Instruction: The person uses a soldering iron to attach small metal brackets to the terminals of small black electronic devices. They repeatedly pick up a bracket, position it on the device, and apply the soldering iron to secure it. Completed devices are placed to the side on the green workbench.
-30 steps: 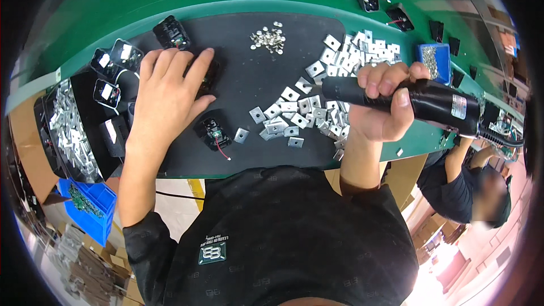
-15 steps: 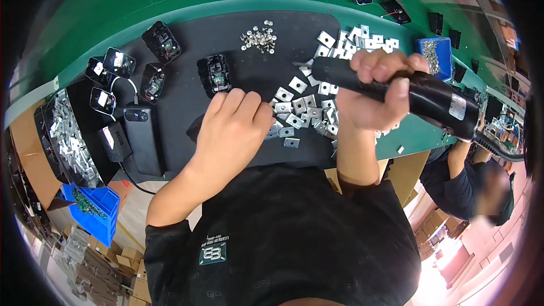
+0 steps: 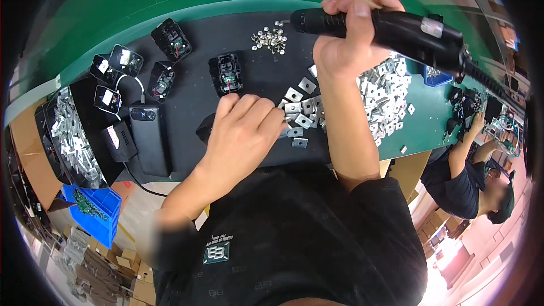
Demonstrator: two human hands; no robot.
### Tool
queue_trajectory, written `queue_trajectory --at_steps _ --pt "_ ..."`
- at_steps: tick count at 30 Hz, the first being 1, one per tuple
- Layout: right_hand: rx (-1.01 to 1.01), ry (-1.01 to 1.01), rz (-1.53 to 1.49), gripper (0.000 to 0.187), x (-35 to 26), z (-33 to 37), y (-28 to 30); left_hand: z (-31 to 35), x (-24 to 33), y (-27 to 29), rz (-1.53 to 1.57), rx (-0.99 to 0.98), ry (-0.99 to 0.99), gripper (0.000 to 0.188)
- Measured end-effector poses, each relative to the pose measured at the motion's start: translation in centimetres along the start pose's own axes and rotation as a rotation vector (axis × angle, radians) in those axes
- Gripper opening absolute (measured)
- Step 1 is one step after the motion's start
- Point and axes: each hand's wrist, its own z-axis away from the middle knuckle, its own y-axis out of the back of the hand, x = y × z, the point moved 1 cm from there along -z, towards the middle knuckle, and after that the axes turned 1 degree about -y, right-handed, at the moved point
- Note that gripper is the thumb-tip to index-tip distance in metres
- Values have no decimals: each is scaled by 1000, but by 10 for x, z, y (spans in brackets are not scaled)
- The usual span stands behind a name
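My right hand (image 3: pixel 352 39) grips a black corded electric screwdriver (image 3: pixel 399 29), held level above the mat. Its bit points left, with the tip at the upper right edge of a pile of small silver screws (image 3: pixel 269 41). My left hand (image 3: pixel 245 127) rests low over the mat with curled fingers; what they hold, if anything, is hidden. Just beyond its fingertips lies an open black plastic housing (image 3: pixel 226 73) with a red wire inside. A dark piece (image 3: pixel 205 129) sits partly under the left hand. Square metal plates with holes (image 3: pixel 303 107) are scattered to its right.
More plates are heaped (image 3: pixel 386 99) beyond my right forearm. Further housings (image 3: pixel 171 39), a black power bank (image 3: pixel 149 136) and cables lie left. A box of metal parts (image 3: pixel 73 136) and blue bins (image 3: pixel 436 76) flank the bench. A co-worker (image 3: pixel 462 184) sits at right.
My right hand has carried the screwdriver up and left, bringing its bit from the metal plates to the screw pile. The left hand stays by the housing, and the whole view has shifted slightly.
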Motion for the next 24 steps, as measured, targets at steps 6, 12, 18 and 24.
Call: queue_trajectory --at_steps 6,12,18,24 --pt "24 21 -1 34 -4 -2 6 16 -27 32 65 179 213 18" --pt "40 -120 -327 41 -34 -5 10 14 -47 42 122 280 316 18" --pt "-41 -177 -320 36 -52 -6 21 -1 -64 32 -44 229 248 17" --pt "32 -203 -318 38 -46 -6 21 -4 -69 23 -76 247 225 19"
